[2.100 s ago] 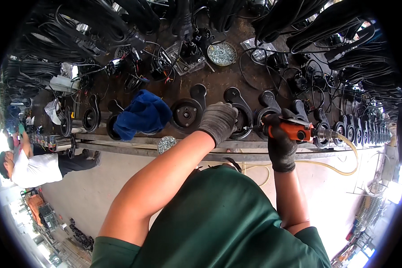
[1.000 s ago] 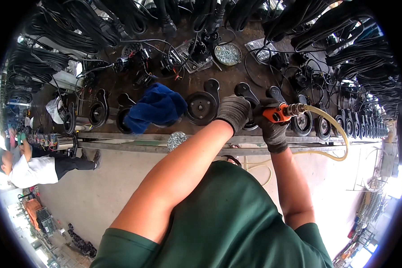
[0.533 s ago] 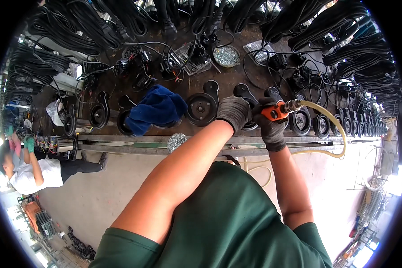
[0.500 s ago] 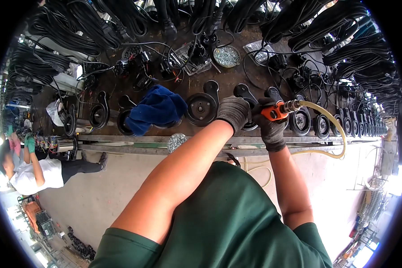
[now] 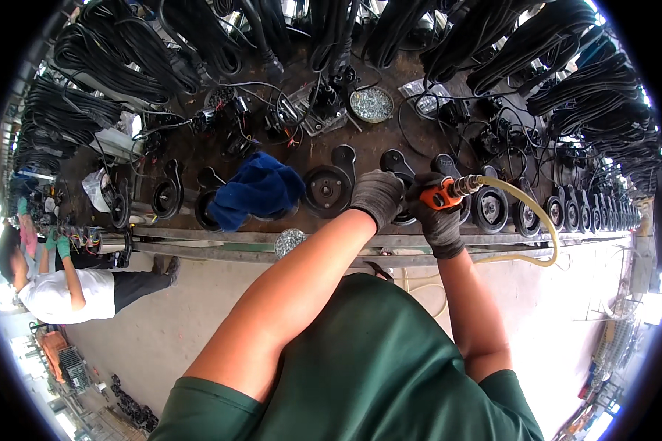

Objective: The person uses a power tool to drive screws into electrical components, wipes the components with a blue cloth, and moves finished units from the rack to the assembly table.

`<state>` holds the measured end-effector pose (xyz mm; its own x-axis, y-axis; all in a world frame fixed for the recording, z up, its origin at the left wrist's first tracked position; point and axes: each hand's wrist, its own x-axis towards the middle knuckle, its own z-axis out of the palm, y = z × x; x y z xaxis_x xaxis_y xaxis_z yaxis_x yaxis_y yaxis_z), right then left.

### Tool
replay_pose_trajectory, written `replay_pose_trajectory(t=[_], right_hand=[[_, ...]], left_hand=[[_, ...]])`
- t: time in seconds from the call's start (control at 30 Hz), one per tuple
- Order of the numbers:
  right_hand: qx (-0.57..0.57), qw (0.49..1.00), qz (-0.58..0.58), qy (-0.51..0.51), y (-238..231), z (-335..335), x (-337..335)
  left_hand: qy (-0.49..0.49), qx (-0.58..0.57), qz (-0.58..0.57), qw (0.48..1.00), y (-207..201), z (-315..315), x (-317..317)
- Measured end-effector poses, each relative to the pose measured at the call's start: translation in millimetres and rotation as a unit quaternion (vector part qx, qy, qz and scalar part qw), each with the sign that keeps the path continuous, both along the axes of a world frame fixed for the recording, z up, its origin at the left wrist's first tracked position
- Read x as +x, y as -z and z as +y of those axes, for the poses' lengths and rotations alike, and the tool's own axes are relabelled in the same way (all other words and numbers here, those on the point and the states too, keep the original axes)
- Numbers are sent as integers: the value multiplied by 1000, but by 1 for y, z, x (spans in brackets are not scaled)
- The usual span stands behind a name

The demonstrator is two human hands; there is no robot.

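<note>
My right hand (image 5: 438, 229), in a dark grey knit glove, is wrapped round an orange air screwdriver (image 5: 440, 195). A yellowish hose (image 5: 529, 200) runs from the tool's metal fitting. Close beside it, my left hand (image 5: 379, 195), gloved the same way, is closed over a black round part with an arm (image 5: 395, 162). Its fingertips and whatever they pinch are hidden, as is the tool's working end. To the left lies a similar black wheel-shaped part (image 5: 326, 189), and to the right another one (image 5: 490, 208).
A blue cloth (image 5: 254, 189) covers part of the row of black parts. Bowls of small metal screws (image 5: 372, 104) stand on the bench and at its front edge. Coiled black cables (image 5: 118, 55) hang along the back. A co-worker (image 5: 73, 290) is at far left.
The whole view has shifted a little, so the bench appears lower. Both hands stay together over the same part, the screwdriver still in my right hand.
</note>
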<state>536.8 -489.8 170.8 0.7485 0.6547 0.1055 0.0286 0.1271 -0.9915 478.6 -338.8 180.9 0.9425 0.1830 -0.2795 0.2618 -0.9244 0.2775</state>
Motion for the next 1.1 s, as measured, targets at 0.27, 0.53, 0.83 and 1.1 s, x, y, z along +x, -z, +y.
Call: replay_pose_trajectory(t=[0.27, 0.53, 0.83, 1.1], right_hand=[[92, 989, 112, 10, -38, -28, 29], [276, 925, 259, -35, -46, -58, 31], [279, 891, 359, -17, -41, -53, 28], [282, 896, 343, -22, -47, -48, 35]], left_hand=[[-7, -31, -26, 999, 11, 3, -10], [-342, -706, -187, 591, 33, -7, -92], [-354, -702, -200, 584, 23, -41, -95], [-385, -740, -167, 526, 3, -53, -82]])
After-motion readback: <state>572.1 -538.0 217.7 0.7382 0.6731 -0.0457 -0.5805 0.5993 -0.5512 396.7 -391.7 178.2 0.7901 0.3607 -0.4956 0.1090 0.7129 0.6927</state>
